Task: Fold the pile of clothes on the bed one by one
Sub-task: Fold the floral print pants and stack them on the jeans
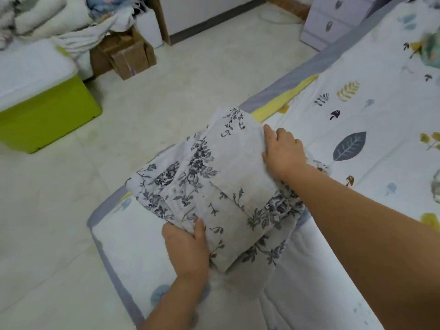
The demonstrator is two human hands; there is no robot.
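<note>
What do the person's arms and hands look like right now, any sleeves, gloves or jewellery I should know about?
Both forearms are bare as far as the frame shows, with no sleeve edge in view. The left hand and the right hand wear no gloves. No watch, bracelet or ring shows on either wrist or on the fingers that are visible. The upper arms are out of frame, so any short sleeve cannot be seen.

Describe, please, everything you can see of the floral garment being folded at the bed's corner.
The floral garment is white cloth with a grey flower-and-vine print, folded into a thick, roughly rectangular bundle. It lies at the bed corner, its far end past the edge. The left hand grips its near edge; the right hand holds its right side.
</note>
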